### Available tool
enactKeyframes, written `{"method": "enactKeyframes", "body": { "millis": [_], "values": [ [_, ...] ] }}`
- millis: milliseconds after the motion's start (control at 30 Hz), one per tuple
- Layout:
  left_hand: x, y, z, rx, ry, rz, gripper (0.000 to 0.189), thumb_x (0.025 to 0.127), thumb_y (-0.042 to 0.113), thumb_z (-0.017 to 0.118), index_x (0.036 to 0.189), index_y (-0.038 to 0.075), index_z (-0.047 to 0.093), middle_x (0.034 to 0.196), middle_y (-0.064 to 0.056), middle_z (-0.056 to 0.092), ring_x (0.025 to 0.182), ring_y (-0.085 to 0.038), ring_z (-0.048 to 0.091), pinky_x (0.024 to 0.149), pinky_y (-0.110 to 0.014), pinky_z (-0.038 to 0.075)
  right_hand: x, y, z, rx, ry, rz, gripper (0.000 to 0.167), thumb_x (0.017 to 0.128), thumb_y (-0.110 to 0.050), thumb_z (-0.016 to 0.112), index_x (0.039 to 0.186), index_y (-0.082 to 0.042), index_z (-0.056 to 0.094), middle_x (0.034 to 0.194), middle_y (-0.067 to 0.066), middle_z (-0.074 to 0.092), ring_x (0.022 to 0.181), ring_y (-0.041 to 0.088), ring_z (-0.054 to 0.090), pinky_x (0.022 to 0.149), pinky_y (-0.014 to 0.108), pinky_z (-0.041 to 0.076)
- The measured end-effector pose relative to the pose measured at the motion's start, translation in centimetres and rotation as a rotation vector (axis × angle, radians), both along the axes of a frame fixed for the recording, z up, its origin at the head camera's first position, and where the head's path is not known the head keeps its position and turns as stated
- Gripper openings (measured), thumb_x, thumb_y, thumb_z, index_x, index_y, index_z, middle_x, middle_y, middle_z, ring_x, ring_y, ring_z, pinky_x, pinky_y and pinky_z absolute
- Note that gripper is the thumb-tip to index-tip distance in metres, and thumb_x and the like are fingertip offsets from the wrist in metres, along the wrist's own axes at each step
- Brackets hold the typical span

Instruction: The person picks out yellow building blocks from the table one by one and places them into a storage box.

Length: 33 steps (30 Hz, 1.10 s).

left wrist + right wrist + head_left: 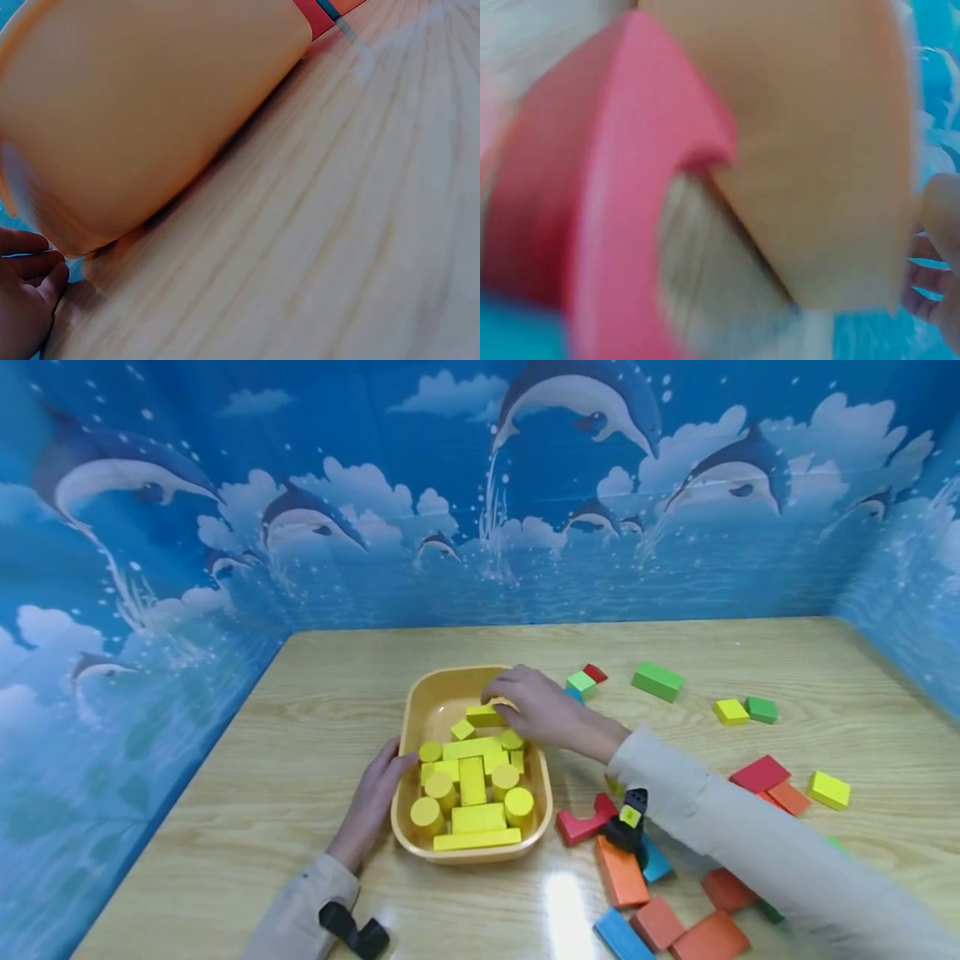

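A tan plastic tub (442,693) stands on the table, holding several yellow wooden blocks: cylinders, bars and small cubes. My left hand (371,797) rests at the tub's left rim, fingertips against its outer wall; in the left wrist view the fingers (30,264) show beside the tub's lower corner. Over the far right rim reaches my right hand (536,706), its thumb and fingers pinching a yellow rectangular block (483,717) inside the tub. That hand partly covers the block. From the right wrist, the hand (934,262) shows only at the edge.
Right of the tub lie a red arch block (577,827), an orange block (621,872) and a blue block (622,935). Farther back are a green block (657,681) and a yellow one (731,712). My right sleeve (735,818) passes over several scattered blocks.
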State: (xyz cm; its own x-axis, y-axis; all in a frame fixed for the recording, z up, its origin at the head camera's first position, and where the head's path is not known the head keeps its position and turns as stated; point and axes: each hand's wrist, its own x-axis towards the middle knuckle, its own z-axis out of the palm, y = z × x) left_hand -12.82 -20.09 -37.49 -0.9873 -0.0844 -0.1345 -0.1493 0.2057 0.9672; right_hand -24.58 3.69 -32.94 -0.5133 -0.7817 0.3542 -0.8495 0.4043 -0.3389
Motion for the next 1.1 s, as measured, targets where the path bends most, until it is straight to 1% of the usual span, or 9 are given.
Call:
{"method": "enactKeyframes", "body": {
  "millis": [133,300,467,633,767,900,967,1033,1100],
  "values": [
    [0.0,-0.1,-0.1,-0.008,-0.003,0.001,0.053,0.098,0.029,0.045,0.145,0.007,0.040,0.145,-0.018,0.044,0.132,-0.031,0.043,0.111,-0.045,0.033,-0.2,4.7,0.6,-0.068,0.019,-0.107,0.021,0.087,0.003,0.065,0.106,-0.003,0.069,0.102,0.010,0.067,0.097,0.027,0.062,0.085,0.043,0.052],
    [-0.1,-0.2,-0.2,-0.011,-0.014,0.008,0.054,0.098,0.030,0.045,0.146,0.007,0.038,0.147,-0.018,0.042,0.132,-0.032,0.042,0.110,-0.046,0.034,0.2,12.8,0.7,-0.024,-0.020,-0.296,0.026,0.086,0.007,0.064,0.110,-0.002,0.067,0.107,0.014,0.066,0.100,0.033,0.061,0.083,0.050,0.052],
    [-0.1,-0.1,-0.2,-0.013,-0.030,-0.002,0.055,0.098,0.031,0.045,0.147,0.007,0.036,0.148,-0.018,0.039,0.134,-0.033,0.039,0.111,-0.046,0.032,2.4,21.1,-0.5,0.062,0.018,-0.415,0.032,0.079,0.012,0.067,0.108,-0.001,0.067,0.105,0.016,0.066,0.097,0.036,0.061,0.074,0.053,0.053],
    [-0.1,-0.3,-0.1,-0.012,-0.028,-0.007,0.054,0.099,0.031,0.043,0.146,0.008,0.037,0.148,-0.017,0.040,0.134,-0.032,0.040,0.111,-0.046,0.032,4.8,27.6,-2.7,0.148,0.010,-0.527,0.029,0.078,0.010,0.068,0.105,-0.001,0.067,0.103,0.019,0.066,0.087,0.035,0.062,0.062,0.046,0.054],
    [-0.2,-0.3,0.0,-0.005,-0.028,-0.021,0.053,0.099,0.030,0.043,0.147,0.007,0.036,0.147,-0.018,0.040,0.133,-0.032,0.041,0.110,-0.046,0.033,6.6,31.0,-4.3,0.207,-0.062,-0.624,0.023,0.083,0.010,0.064,0.104,0.003,0.066,0.100,0.023,0.065,0.082,0.036,0.062,0.056,0.040,0.055],
    [-0.1,-0.3,0.2,-0.020,-0.040,-0.021,0.055,0.099,0.031,0.042,0.147,0.006,0.035,0.148,-0.018,0.039,0.134,-0.032,0.040,0.111,-0.046,0.033,8.1,32.8,-5.3,0.210,-0.135,-0.653,0.017,0.090,0.003,0.060,0.107,0.003,0.066,0.103,0.025,0.062,0.088,0.042,0.059,0.060,0.045,0.054],
    [0.0,-0.3,0.3,-0.030,-0.052,-0.014,0.056,0.099,0.032,0.042,0.148,0.006,0.033,0.149,-0.018,0.038,0.134,-0.033,0.040,0.111,-0.046,0.033,8.6,33.3,-5.6,0.213,-0.119,-0.653,0.017,0.092,-0.003,0.061,0.108,-0.001,0.067,0.106,0.024,0.061,0.092,0.041,0.057,0.063,0.044,0.052],
    [0.0,-0.2,0.3,-0.028,-0.058,-0.013,0.058,0.099,0.032,0.042,0.149,0.006,0.032,0.150,-0.018,0.037,0.135,-0.034,0.039,0.110,-0.046,0.033,9.1,33.7,-5.8,0.207,-0.115,-0.642,0.020,0.091,-0.008,0.064,0.109,0.001,0.066,0.108,0.026,0.058,0.092,0.043,0.055,0.064,0.048,0.051],
    [-0.1,-0.1,0.3,-0.030,-0.069,-0.017,0.059,0.099,0.033,0.042,0.150,0.006,0.030,0.151,-0.018,0.035,0.136,-0.034,0.038,0.110,-0.046,0.033,9.5,34.1,-6.1,0.210,-0.051,-0.635,0.026,0.086,-0.012,0.072,0.108,-0.001,0.067,0.108,0.024,0.058,0.092,0.041,0.055,0.065,0.047,0.048]
  ]
}}
